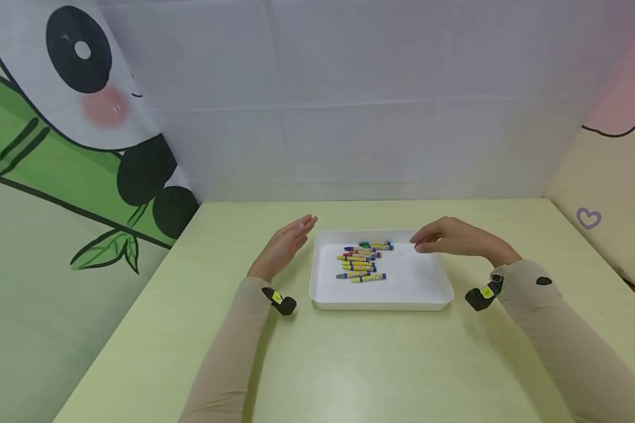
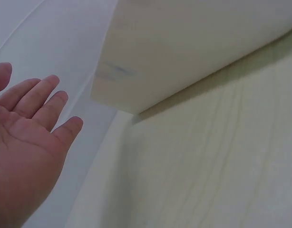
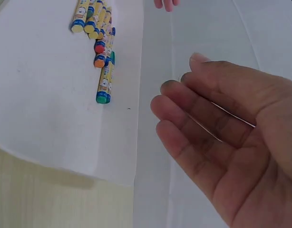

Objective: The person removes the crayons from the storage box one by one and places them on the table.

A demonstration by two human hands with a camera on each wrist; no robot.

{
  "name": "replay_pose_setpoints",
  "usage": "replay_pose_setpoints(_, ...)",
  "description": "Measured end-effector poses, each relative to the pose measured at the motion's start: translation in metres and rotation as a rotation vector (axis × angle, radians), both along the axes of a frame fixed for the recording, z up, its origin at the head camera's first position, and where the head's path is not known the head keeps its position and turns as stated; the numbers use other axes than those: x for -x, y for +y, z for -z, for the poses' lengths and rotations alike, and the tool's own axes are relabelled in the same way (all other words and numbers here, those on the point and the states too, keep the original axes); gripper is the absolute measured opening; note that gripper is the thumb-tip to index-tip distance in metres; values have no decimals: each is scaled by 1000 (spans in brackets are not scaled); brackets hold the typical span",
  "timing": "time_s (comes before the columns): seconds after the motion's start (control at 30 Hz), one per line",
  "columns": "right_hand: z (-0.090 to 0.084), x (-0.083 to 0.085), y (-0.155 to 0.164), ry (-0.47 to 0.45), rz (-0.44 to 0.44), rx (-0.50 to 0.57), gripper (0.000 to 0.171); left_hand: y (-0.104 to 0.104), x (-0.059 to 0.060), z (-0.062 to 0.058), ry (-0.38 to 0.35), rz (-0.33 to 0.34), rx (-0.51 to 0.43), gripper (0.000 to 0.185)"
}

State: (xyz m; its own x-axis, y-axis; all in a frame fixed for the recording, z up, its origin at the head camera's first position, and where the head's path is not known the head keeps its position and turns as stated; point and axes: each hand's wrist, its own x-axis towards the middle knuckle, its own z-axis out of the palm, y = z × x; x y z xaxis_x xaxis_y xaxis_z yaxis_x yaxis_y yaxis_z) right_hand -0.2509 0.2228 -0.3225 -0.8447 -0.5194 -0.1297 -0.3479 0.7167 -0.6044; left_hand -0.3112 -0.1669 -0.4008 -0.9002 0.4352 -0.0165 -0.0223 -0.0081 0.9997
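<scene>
Several crayons (image 1: 363, 264) with yellow and blue wrappers lie in a loose group on the left half of a white tray (image 1: 413, 282). Green, red, orange and yellow ends show among them in the right wrist view. My left hand (image 1: 287, 244) is held up just outside the tray's left side, fingers extended and palm facing it; the left wrist view shows that palm (image 2: 27, 142) with nothing in it. Over the tray's right rim hovers my right hand (image 1: 455, 239), fingers slightly bent. In the right wrist view its fingers (image 3: 196, 156) hold nothing and stay apart from the crayons.
The tray stands on a pale wooden table (image 1: 349, 364). Behind rises a whitish cloth backdrop (image 1: 349, 117), with a printed cartoon panel (image 1: 100, 70) at the left and a cream and pink panel (image 1: 614, 194) at the right. Each sleeve carries a small black wrist camera (image 1: 279, 301).
</scene>
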Motion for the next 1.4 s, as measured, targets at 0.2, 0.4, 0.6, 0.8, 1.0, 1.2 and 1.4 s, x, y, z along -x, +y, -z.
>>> replay_pose_setpoints(0.2,9,11,-20,-26,-95,-21,30,7,2,6,-49,-17,-42,48)
replay_pose_setpoints(0.4,18,20,-34,-51,-143,-36,26,10,3,14,-70,-2,-62,48)
replay_pose_setpoints(0.6,27,26,-45,-68,-157,-45,21,15,8,19,-87,-5,-72,48)
replay_pose_setpoints(0.8,36,29,-55,-85,-157,-83,17,20,11,23,-87,5,-97,48)
replay_pose_setpoints(1.0,39,28,-63,-77,-132,-128,13,21,12,28,-96,-9,-80,48)
replay_pose_setpoints(1.2,46,28,-67,-109,-135,-147,11,21,15,31,-94,-1,-75,50)
replay_pose_setpoints(1.4,48,30,-73,-117,-179,-153,12,20,17,30,-100,-14,-47,49)
